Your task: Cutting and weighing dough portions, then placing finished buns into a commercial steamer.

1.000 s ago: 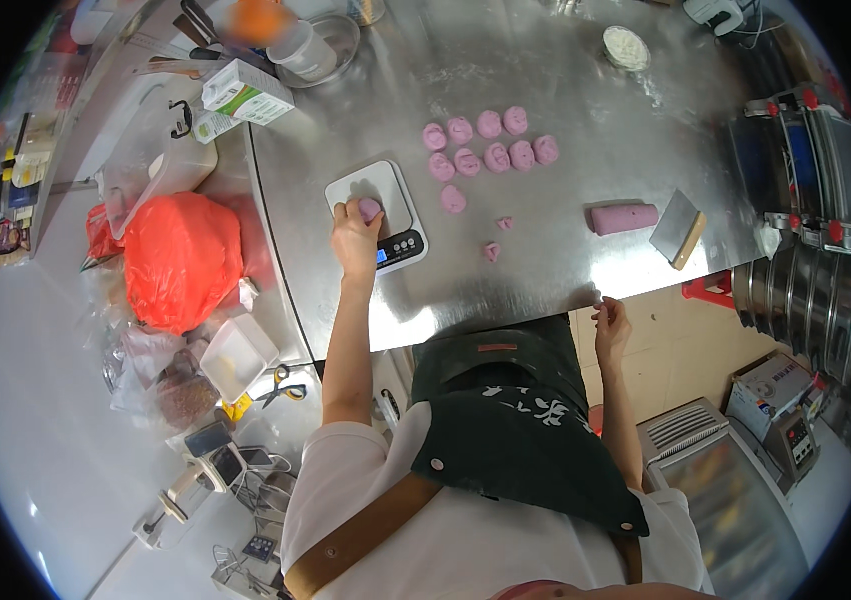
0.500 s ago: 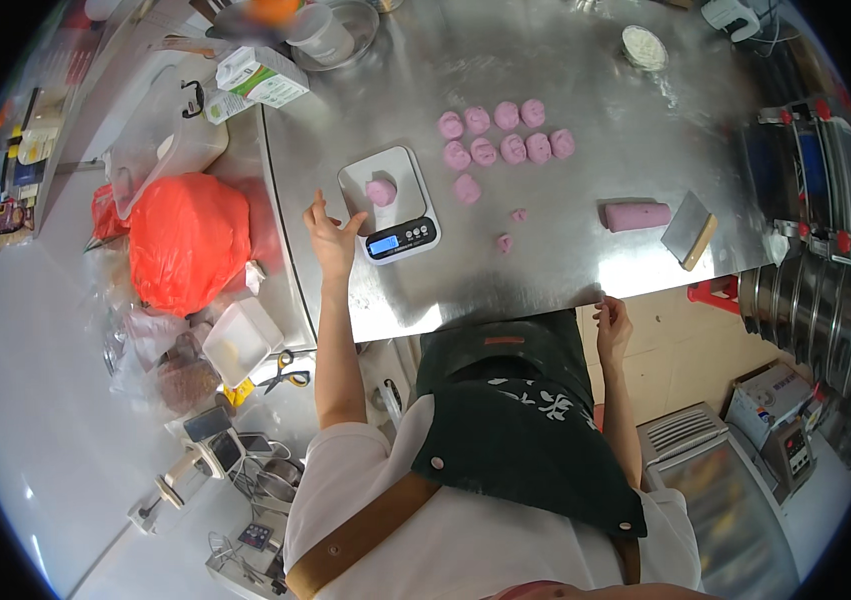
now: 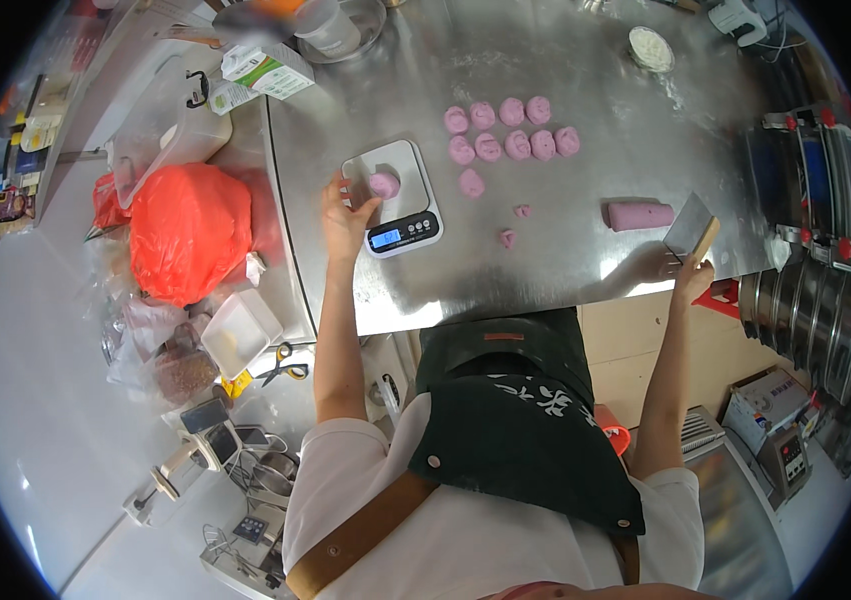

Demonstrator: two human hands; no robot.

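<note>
My left hand [image 3: 343, 222] is beside the white digital scale [image 3: 406, 160], thumb and fingers apart at its left edge. On the scale's plate lies a pink dough ball [image 3: 383, 186], with my thumb close to it. My right hand [image 3: 692, 280] has reached the near end of the wooden handle of a dough scraper [image 3: 689, 226], its fingers spread about that end. The scraper's metal blade lies on the table by the end of a pink dough log [image 3: 640, 216]. Several pink dough balls [image 3: 516, 145] stand in rows mid-table, near two small dough scraps [image 3: 507, 238].
A bowl of white powder [image 3: 651, 49] stands at the far right. Far left are a carton [image 3: 270, 70] and a clear tub [image 3: 330, 32]. A red plastic bag [image 3: 190, 235], a white tray [image 3: 241, 335] and scissors [image 3: 283, 366] lie left of the steel table [image 3: 545, 285].
My right hand has moved right and away from me, from the table's near edge to the scraper handle. My left hand has shifted slightly right, closer to the scale and its dough ball.
</note>
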